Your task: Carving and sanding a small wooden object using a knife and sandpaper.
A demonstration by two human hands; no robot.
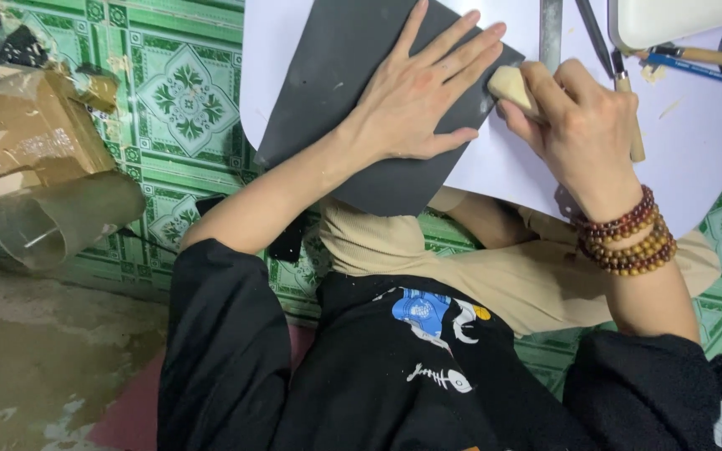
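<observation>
Hiding most of a small pale wooden block (513, 88), the right hand (574, 125) closes its fingers round it at the edge of a dark grey sheet (353, 75). Left hand (419, 96) lies flat, fingers spread, pressing that sheet onto the white board (695, 134).

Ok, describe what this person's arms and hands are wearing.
Both hands are bare. The left hand has no jewellery; its black sleeve is pushed up. The right hand has brown and tan wooden bead bracelets wrapped around the wrist, above a black sleeve.

Metal ruler (551, 33), tools (624, 79) crowd right; bare white board (273, 75) left.
</observation>
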